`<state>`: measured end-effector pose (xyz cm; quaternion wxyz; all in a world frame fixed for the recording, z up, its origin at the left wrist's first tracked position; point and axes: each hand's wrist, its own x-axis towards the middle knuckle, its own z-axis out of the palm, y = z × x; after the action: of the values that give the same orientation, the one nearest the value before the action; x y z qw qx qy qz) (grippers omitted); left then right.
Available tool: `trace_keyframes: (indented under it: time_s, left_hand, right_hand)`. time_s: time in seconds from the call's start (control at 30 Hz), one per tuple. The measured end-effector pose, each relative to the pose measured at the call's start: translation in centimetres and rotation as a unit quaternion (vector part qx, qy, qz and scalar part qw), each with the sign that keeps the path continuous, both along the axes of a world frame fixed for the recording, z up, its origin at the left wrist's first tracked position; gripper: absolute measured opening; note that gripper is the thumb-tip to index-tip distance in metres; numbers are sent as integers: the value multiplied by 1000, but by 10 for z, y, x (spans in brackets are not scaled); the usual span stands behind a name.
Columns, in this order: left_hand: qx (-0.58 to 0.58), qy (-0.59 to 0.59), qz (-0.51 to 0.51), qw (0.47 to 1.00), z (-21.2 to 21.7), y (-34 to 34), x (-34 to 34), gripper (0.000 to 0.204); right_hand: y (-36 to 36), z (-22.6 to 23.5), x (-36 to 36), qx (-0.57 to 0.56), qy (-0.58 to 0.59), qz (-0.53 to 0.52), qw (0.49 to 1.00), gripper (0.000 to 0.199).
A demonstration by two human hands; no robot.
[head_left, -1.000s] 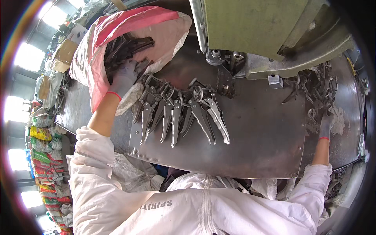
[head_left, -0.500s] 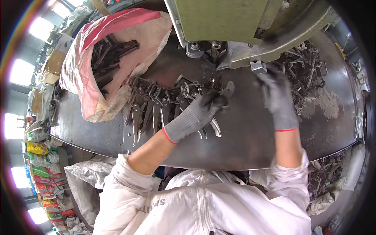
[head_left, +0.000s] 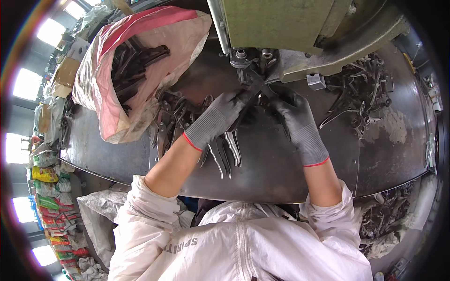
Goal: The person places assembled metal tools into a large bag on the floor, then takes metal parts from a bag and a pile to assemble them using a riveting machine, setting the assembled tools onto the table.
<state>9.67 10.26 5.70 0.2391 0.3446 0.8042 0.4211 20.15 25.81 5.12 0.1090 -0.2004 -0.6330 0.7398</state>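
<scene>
Gloved in grey with a red cuff, my left hand is closed on a dark metal plier part beneath the press head. Close by on the right, my right hand has its fingers closed round another dark metal piece, mostly hidden by the glove. Both hands meet at the machine's small tooling, where contact between the parts cannot be made out. Several locking pliers with shiny handles lie beside and below my left hand.
A green press fills the far middle, with a small metal block at its right. A pink-and-white sack of dark handles stands far left. Loose metal parts are heaped on the right of the metal table.
My right hand has moved left from the metal block to the tooling, now with a piece in it. My left hand has shifted slightly up and left; its part now sits under the press.
</scene>
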Motion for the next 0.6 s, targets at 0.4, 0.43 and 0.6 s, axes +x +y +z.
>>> trace_keyframes:
  time_s: [0.4,0.43,0.6]
  left_hand:
    - [-205,219,-148,942,-18,14,-15,34]
    - [-230,-30,-27,972,-8,20,-10,30]
    - [-245,163,-3,956,32,4,-13,28]
  right_hand:
    - [7,-44,-7,140,17,33,989,35]
    - [7,-48,-7,266,55,48,961,35]
    - [5,-28,-3,-56,-77,-13,995,36]
